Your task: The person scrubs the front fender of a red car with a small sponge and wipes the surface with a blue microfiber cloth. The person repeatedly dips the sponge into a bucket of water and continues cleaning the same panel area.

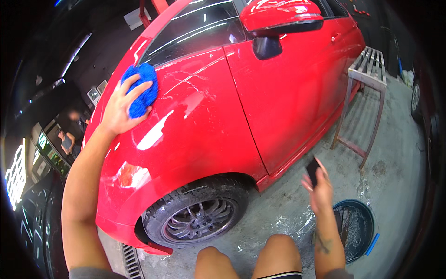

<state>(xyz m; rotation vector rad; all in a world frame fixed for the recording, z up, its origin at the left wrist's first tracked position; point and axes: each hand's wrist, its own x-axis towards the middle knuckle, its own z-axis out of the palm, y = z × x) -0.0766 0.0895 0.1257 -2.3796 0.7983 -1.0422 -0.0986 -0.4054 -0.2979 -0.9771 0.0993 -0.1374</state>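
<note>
My left hand (121, 106) grips a shaggy blue wash sponge (147, 88) and presses it on the upper front fender of a red car (200, 125), just below the windshield's corner. Wet streaks and suds run over the paint beside it. Low on the right, my right hand (320, 190) holds a thin, flat black pad (312, 172), its exact kind unclear, away from the car and above the floor. Below the fender is the front wheel (200, 219), with a dark multi-spoke rim. The side mirror (281, 21) juts out at the top.
A dark bucket (371, 223) of sudsy water with a blue handle grip stands by my right forearm. A slatted metal bench (367, 74) is beside the car's rear. A floor drain grate (132, 262) lies near the front bumper. Two people are in the left background; another vehicle (418, 100) is at right.
</note>
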